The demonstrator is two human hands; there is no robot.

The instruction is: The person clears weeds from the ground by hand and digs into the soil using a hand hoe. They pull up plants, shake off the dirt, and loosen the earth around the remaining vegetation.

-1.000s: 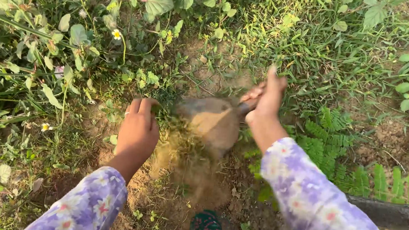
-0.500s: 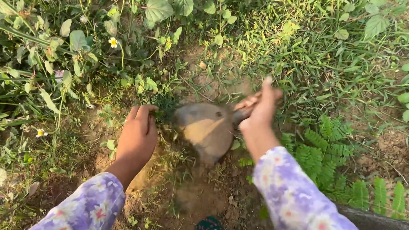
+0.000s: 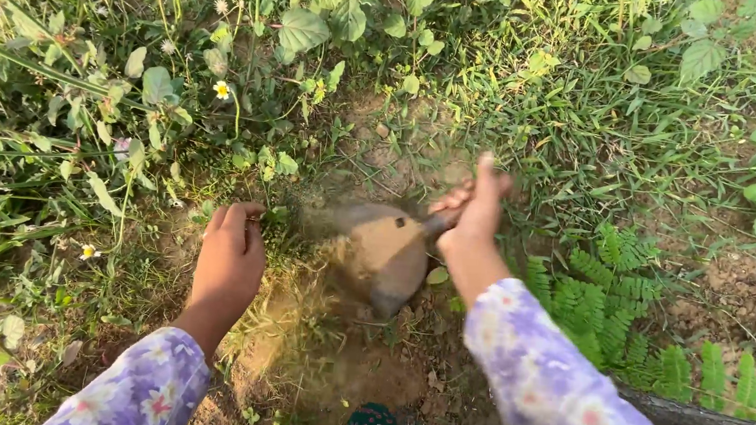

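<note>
While the right hand (image 3: 473, 214) grips the hoe blade's (image 3: 383, 255) handle, the left hand (image 3: 228, 258) clutches grass (image 3: 279, 231) at the blade's nine o'clock. Swinging this close could probably nick those fingers; flying dirt blurs the aim.

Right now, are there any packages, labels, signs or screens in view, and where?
None in view: no package, label, sign or screen.
Left hand: grips grass at the edge of the bare soil.
Right hand: holds a hand hoe, brown soil-coated blade, blurred, low in the dirt.
Ferns: green, right of the hoe.
</note>
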